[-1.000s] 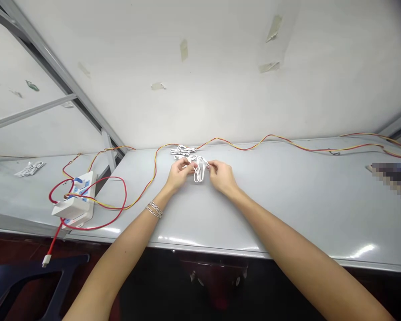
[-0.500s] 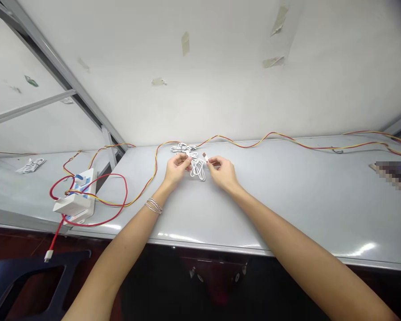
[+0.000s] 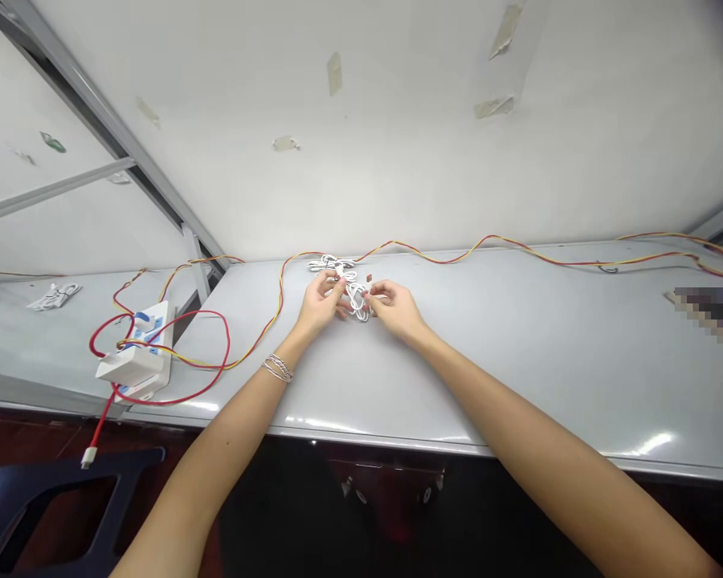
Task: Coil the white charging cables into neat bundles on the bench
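Shift: compared with half a second ago, the right hand [image 3: 396, 309] is moved slightly inward, and the gap between the hands is narrowed.
Left hand [image 3: 320, 305]: thumb and fingers are closed on part of the white cable [image 3: 357, 302]; the exact part gripped cannot be told.
Right hand: thumb and forefinger are pinched together on the cable; a plug [image 3: 369, 278] with a reddish end is seen just above the fingertips.
White cable: loosely coiled, held between the two hands over the gray table [image 3: 434, 369]; contact with the surface cannot be confirmed.
Bracelets [image 3: 277, 368]: worn on the left wrist.
White bundle [image 3: 330, 262]: laid just behind the hands, near the wall.
Red-and-yellow wire [image 3: 488, 237]: run along the table's back edge.
Power strip [image 3: 165, 357]: placed at left, with a white adapter [image 3: 129, 365] mounted on it.
Right end: a pixelated object [image 3: 714, 317] is seen; details are obscured.
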A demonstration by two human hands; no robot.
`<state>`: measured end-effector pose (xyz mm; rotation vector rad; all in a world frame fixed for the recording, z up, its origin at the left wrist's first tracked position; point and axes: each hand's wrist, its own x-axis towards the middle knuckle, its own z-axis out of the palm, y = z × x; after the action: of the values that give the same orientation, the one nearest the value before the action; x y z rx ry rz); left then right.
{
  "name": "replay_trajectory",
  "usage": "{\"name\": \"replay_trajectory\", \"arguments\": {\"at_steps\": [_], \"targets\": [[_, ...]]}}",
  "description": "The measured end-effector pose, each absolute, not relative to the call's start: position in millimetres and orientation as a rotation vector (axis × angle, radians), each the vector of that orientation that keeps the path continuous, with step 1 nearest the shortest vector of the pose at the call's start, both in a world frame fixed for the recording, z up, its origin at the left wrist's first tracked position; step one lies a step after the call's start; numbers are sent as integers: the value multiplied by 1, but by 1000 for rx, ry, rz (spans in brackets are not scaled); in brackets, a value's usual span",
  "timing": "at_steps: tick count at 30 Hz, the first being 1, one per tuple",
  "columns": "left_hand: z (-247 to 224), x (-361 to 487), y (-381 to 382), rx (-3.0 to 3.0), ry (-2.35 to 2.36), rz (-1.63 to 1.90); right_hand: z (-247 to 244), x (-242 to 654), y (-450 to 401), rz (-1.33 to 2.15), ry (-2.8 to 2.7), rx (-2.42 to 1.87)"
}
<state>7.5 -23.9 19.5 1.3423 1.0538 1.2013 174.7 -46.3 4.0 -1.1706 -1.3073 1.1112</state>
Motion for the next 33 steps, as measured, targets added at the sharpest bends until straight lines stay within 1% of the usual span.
{"name": "replay_trajectory", "arguments": {"at_steps": [4, 11, 20, 26, 33], "targets": [[18, 8, -24, 1330, 1025, 1194, 4, 171, -47, 1165, -1267, -1090], [19, 9, -23, 1318, 980, 1287, 5, 171, -47, 1089, -1250, -1103], [15, 7, -19, 1395, 1025, 1351, 5, 171, -49, 1023, -1321, -1032], [18, 6, -21, 1360, 1099, 1320, 6, 171, -50, 985, -1378, -1042], [15, 4, -18, 1409, 1137, 1380, 6, 170, -50, 963, -1416, -1046]]}}
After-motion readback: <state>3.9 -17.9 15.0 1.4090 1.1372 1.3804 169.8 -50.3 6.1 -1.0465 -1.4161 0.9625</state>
